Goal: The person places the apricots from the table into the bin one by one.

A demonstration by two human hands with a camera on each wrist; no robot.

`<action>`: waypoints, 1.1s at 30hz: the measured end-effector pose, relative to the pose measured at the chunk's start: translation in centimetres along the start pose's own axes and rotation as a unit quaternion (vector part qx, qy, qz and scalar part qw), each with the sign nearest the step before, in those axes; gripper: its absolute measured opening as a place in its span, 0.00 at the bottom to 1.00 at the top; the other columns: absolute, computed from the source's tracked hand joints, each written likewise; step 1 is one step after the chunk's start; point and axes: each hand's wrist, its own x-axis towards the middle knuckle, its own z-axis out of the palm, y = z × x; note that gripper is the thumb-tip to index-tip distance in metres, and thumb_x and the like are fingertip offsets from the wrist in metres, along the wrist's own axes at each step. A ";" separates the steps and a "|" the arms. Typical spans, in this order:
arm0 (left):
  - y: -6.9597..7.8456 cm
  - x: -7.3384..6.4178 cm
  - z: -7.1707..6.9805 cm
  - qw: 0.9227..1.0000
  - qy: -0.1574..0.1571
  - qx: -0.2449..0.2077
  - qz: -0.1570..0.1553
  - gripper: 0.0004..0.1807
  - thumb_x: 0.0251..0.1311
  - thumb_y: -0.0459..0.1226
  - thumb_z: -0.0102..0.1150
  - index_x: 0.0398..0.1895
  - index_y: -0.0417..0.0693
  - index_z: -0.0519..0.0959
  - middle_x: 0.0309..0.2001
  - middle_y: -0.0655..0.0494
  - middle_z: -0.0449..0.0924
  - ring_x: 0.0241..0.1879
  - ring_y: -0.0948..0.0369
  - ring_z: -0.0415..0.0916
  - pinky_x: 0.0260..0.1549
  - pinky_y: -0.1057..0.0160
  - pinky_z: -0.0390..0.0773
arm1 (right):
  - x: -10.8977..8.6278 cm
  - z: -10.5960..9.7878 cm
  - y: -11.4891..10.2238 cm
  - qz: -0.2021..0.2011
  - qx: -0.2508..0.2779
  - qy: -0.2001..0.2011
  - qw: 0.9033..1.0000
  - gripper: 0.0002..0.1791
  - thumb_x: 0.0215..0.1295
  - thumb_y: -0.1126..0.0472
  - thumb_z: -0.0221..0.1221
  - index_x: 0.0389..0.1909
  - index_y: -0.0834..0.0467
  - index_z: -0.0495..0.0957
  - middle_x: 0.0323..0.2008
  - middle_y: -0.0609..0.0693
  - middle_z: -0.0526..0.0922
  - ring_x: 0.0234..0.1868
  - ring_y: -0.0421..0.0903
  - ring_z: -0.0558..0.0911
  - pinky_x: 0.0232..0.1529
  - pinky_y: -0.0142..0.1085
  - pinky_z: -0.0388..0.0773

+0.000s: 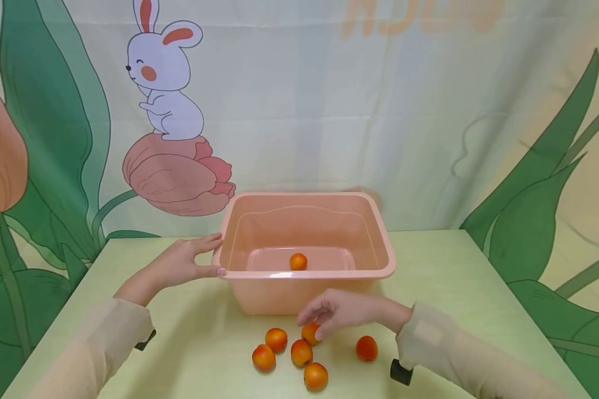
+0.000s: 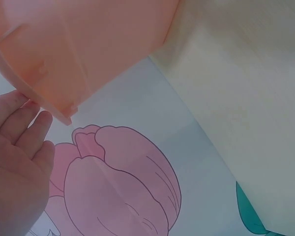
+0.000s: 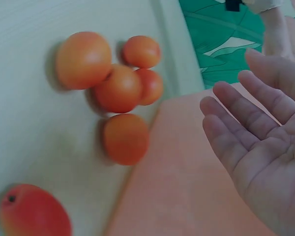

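Observation:
My left hand point(image 1: 179, 263) is at the left end of a pink plastic basin point(image 1: 309, 275), its thumb and fingers spread along the rim. In the left wrist view the fingertips point(image 2: 42, 119) touch the underside of that rim. My right hand point(image 1: 346, 310) hovers in front of the basin, over several small orange-red fruits that look like apricots. It partly covers one fruit point(image 1: 309, 333) in the head view. The right wrist view shows that palm point(image 3: 270, 162) empty, its fingers loosely bent and apart from the fruits. One more fruit point(image 1: 298, 261) lies inside the basin.
Loose fruits lie on the pale table point(image 1: 194, 343), one of them point(image 1: 366, 348) apart to the right, below my right wrist. Behind the basin hangs a cloth backdrop point(image 1: 419, 122) printed with a rabbit, flowers and leaves.

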 end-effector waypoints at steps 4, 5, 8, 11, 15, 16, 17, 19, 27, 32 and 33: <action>0.0 0.0 0.0 1.000 -0.001 0.003 -0.001 0.48 0.41 0.62 0.58 0.63 0.46 0.60 0.65 0.50 0.57 0.64 0.47 0.54 0.58 0.43 0.59 | 0.3 0.4 1.3 0.019 0.001 0.016 1.000 0.18 0.54 0.67 0.58 0.49 0.61 0.74 0.47 0.57 0.79 0.48 0.51 0.76 0.52 0.38 0.73; 0.0 0.0 0.0 1.000 -0.001 0.005 -0.001 0.48 0.42 0.62 0.58 0.63 0.46 0.60 0.65 0.50 0.57 0.64 0.47 0.54 0.58 0.43 0.59 | 0.4 0.5 1.6 0.024 -0.001 0.020 1.000 0.18 0.54 0.67 0.58 0.49 0.61 0.75 0.47 0.57 0.78 0.49 0.53 0.76 0.53 0.41 0.72; -0.1 0.1 0.0 1.000 -0.001 0.009 0.001 0.48 0.42 0.63 0.57 0.63 0.46 0.60 0.65 0.50 0.57 0.64 0.46 0.54 0.57 0.42 0.60 | 0.7 0.7 2.8 0.036 -0.016 0.036 0.999 0.19 0.54 0.67 0.58 0.49 0.62 0.74 0.47 0.57 0.79 0.50 0.54 0.75 0.55 0.45 0.70; -0.1 0.1 0.0 1.000 0.001 0.009 0.004 0.48 0.41 0.63 0.57 0.63 0.45 0.60 0.65 0.50 0.57 0.64 0.46 0.54 0.57 0.42 0.60 | 0.9 0.8 3.8 0.051 -0.033 0.050 0.997 0.19 0.54 0.66 0.59 0.49 0.61 0.75 0.46 0.53 0.79 0.49 0.50 0.75 0.55 0.43 0.69; -0.2 0.1 0.1 1.000 0.002 0.004 0.006 0.48 0.41 0.63 0.57 0.63 0.46 0.60 0.65 0.50 0.57 0.64 0.46 0.54 0.57 0.43 0.60 | 1.2 1.1 4.6 0.071 -0.036 0.063 0.995 0.19 0.53 0.65 0.60 0.48 0.59 0.76 0.45 0.48 0.80 0.47 0.47 0.75 0.55 0.41 0.69; -0.2 0.1 0.1 1.000 0.002 0.004 0.006 0.48 0.41 0.63 0.57 0.63 0.46 0.60 0.65 0.50 0.57 0.64 0.46 0.54 0.57 0.43 0.60 | 1.2 1.1 4.8 0.073 -0.037 0.065 0.994 0.19 0.52 0.65 0.61 0.48 0.59 0.76 0.45 0.48 0.80 0.46 0.46 0.75 0.54 0.41 0.69; -0.2 0.1 0.1 1.000 0.002 0.003 0.006 0.48 0.41 0.63 0.57 0.63 0.46 0.60 0.65 0.50 0.57 0.64 0.47 0.54 0.57 0.43 0.60 | 1.3 1.2 5.0 0.073 -0.039 0.067 0.994 0.19 0.52 0.65 0.61 0.47 0.58 0.76 0.44 0.48 0.80 0.45 0.46 0.75 0.54 0.40 0.69; -0.1 0.0 0.1 1.000 0.002 0.003 0.006 0.48 0.41 0.63 0.58 0.63 0.45 0.60 0.65 0.50 0.58 0.64 0.47 0.55 0.57 0.43 0.60 | 1.4 1.4 5.3 0.076 -0.043 0.071 0.994 0.19 0.51 0.65 0.62 0.47 0.57 0.77 0.44 0.46 0.80 0.44 0.44 0.74 0.52 0.38 0.70; -0.2 0.1 0.1 1.000 0.010 0.011 0.017 0.47 0.41 0.62 0.58 0.62 0.45 0.61 0.65 0.50 0.59 0.63 0.47 0.56 0.58 0.44 0.60 | 1.6 2.3 6.7 0.072 -0.082 0.083 0.990 0.19 0.49 0.66 0.62 0.45 0.57 0.77 0.41 0.43 0.81 0.38 0.37 0.74 0.45 0.27 0.71; -0.2 0.0 0.1 1.000 0.005 0.008 0.009 0.47 0.41 0.62 0.58 0.63 0.45 0.61 0.65 0.50 0.58 0.64 0.47 0.55 0.57 0.43 0.60 | 1.7 2.7 7.3 0.060 -0.097 0.087 0.990 0.19 0.48 0.67 0.62 0.45 0.57 0.77 0.40 0.42 0.80 0.36 0.35 0.72 0.43 0.25 0.71; -0.2 0.0 0.0 1.000 0.003 0.007 0.006 0.48 0.41 0.62 0.58 0.63 0.45 0.60 0.65 0.49 0.58 0.64 0.46 0.55 0.57 0.43 0.60 | 1.8 2.7 7.4 0.060 -0.100 0.089 0.989 0.19 0.49 0.67 0.62 0.45 0.57 0.77 0.40 0.41 0.80 0.36 0.34 0.73 0.43 0.25 0.71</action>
